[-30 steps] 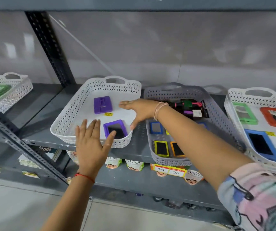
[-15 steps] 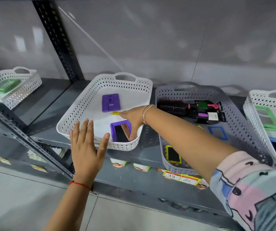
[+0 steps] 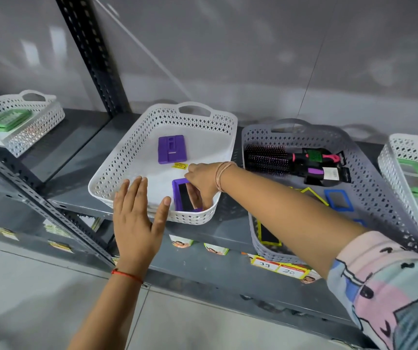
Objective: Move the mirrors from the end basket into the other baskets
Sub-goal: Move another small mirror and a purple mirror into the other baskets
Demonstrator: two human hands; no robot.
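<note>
The right hand reached down into the white basket on the shelf, fingers curled around the right edge of the purple-framed mirror, which lay at the basket's near corner; whether the hold had fully closed could not be told. The left hand hovered flat with fingers spread just outside the near rim, holding nothing. A second purple mirror lay face down further back (a yellow tag sat beside it). To do this well, I judged, pinch the frame's edges, tip it clear of the wall, then carry it across to the grey basket.
</note>
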